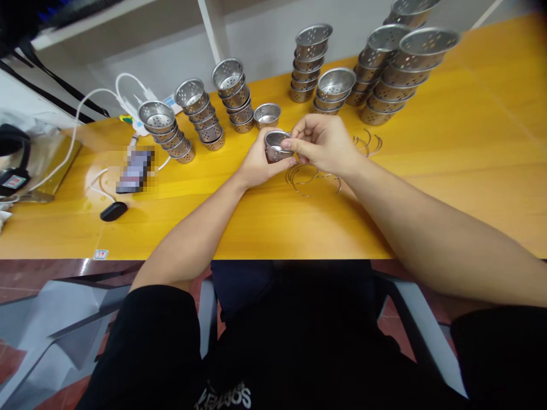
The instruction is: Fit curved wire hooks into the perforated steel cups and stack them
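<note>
My left hand (256, 162) is wrapped round a small perforated metal cup (273, 149), held tilted just above the table with its mouth up. My right hand (318, 139) is closed at the cup's right rim, thumb and fingers pinched together. Whatever lies between those fingers is too small or hidden to make out. Below and right of my hands lie several thin, curved metal wires (305, 181), with more curved wires (376, 145) beyond my right wrist. Just behind the held cup stands a single metal cup (267, 115).
Stacks of perforated cups stand along the back: a left stack (164, 134), a middle stack (233, 94), and a tall right stack (397, 80). A blurred phone (135, 171), white cables (77, 119) and a black mouse-like object (113, 211) lie on the left of the yellow table (188, 196).
</note>
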A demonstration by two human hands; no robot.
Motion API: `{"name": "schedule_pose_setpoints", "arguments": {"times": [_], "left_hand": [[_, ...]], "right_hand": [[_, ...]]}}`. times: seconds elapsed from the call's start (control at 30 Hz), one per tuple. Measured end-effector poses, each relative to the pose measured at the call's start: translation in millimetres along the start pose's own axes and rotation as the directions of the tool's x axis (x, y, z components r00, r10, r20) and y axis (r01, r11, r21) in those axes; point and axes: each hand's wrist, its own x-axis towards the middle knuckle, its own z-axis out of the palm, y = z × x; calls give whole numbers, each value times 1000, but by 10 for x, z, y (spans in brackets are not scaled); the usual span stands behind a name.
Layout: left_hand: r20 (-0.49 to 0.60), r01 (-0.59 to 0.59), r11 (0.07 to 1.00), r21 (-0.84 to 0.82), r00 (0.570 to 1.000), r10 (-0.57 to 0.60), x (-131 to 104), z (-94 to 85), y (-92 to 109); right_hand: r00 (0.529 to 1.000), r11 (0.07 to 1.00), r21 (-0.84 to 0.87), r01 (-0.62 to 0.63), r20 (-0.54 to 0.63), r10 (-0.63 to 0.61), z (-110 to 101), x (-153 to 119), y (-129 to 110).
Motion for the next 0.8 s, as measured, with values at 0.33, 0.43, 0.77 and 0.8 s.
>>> {"name": "schedule_pose_setpoints", "arguments": {"times": [0.33,0.43,0.77,0.8], "left_hand": [[38,0,1000,22,999,-1,1,-30,-48],[39,13,1000,17,999,-14,-2,-29,-38],[-29,41,999,-28,999,-42,11,-23,-104],[-43,39,999,-26,998,-40,13,-33,-132]], "right_hand": [[1000,1000,25,4,22,-4,1,4,12],[999,999,43,4,34,-5,0,0,-7],[975,968,-184,169,-110,-191,-22,-68,47],[970,956,-227,188,-112,-217,-37,-78,43]]}}
